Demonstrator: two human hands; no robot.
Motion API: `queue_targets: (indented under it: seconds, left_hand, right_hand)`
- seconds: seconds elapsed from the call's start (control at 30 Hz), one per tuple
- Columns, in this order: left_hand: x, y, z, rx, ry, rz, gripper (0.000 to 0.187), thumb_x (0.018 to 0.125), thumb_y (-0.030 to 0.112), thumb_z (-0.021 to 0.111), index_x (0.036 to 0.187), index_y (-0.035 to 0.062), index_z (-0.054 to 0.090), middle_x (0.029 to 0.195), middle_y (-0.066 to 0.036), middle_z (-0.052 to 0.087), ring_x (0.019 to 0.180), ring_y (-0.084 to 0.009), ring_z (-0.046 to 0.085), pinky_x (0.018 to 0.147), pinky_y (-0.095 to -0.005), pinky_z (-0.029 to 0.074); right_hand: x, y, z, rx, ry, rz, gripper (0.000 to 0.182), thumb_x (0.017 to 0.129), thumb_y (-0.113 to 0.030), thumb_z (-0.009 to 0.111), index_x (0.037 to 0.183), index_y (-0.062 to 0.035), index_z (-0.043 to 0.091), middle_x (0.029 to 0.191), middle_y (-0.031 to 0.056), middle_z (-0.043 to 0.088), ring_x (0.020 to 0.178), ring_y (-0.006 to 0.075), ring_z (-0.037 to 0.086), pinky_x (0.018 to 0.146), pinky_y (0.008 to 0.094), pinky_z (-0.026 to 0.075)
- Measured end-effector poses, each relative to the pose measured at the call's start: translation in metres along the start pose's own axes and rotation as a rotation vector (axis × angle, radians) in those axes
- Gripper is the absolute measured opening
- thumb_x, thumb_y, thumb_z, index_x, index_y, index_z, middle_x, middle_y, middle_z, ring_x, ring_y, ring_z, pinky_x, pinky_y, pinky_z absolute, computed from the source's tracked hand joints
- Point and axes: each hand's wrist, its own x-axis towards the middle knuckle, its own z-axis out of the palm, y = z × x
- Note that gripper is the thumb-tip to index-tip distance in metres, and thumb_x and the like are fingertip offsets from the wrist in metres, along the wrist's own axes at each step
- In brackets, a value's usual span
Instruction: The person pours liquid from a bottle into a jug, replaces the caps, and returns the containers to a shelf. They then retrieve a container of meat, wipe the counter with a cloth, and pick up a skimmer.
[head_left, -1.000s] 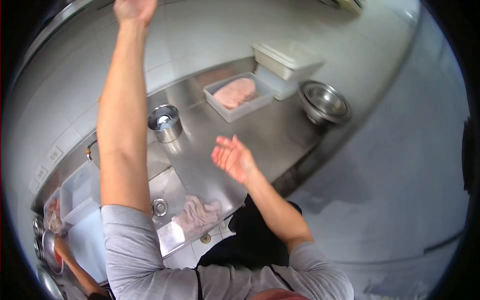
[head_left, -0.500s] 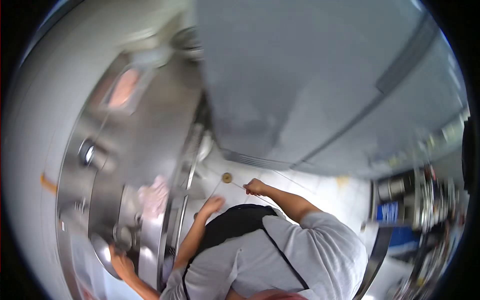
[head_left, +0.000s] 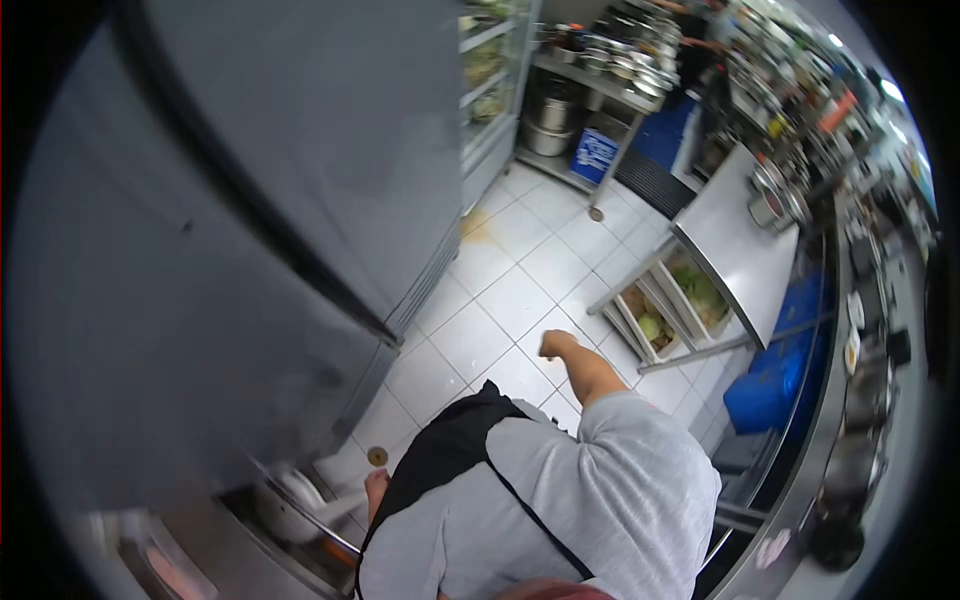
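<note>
My right hand (head_left: 557, 343) hangs low over the white tiled floor (head_left: 500, 300), its fingers curled into a fist with nothing seen in it. Only a sliver of my left hand (head_left: 375, 488) shows beside my black apron (head_left: 450, 450), close to a round floor drain (head_left: 377, 457); its fingers cannot be made out. A large grey refrigerator door (head_left: 220, 230) fills the left side, near my left arm.
A steel table (head_left: 740, 250) stands to the right, with trays of greens (head_left: 695, 290) on a shelf under it. A blue bin (head_left: 770, 385) sits by a long counter. Steel bowls (head_left: 290, 510) lie at the bottom left. Another person (head_left: 700, 45) works far off.
I have turned away from the steel counter and sink toward the kitchen aisle. Both arms have dropped from raised to my sides, and the right hand has closed into a fist.
</note>
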Motion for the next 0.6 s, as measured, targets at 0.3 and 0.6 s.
queue_targets:
  seconds: [0.3, 0.6]
  left_hand:
    - [0.087, 0.261, 0.028, 0.381, -0.222, 0.203, 0.027, 0.089, -0.001, 0.049, 0.111, 0.0054, 0.062, 0.067, -0.003, 0.053, 0.050, -0.0127, 0.051, 0.045, -0.0333, 0.051]
    - [0.106, 0.304, 0.182, 0.806, -0.589, 0.259, 0.016, 0.084, 0.010, 0.068, 0.099, 0.0063, 0.067, 0.065, -0.002, 0.055, 0.052, -0.0133, 0.054, 0.047, -0.0364, 0.055]
  right_hand:
    - [-0.113, 0.078, 0.131, 1.033, 0.165, 0.480, 0.038, 0.086, -0.039, 0.069, 0.063, -0.0087, 0.070, 0.053, 0.0062, 0.054, 0.041, 0.0181, 0.044, 0.039, 0.0386, 0.035]
    - [-0.149, 0.085, 0.154, 1.478, 0.134, 0.780, 0.035, 0.087, -0.031, 0.072, 0.066, -0.0051, 0.065, 0.049, 0.0023, 0.046, 0.039, 0.0130, 0.036, 0.037, 0.0324, 0.024]
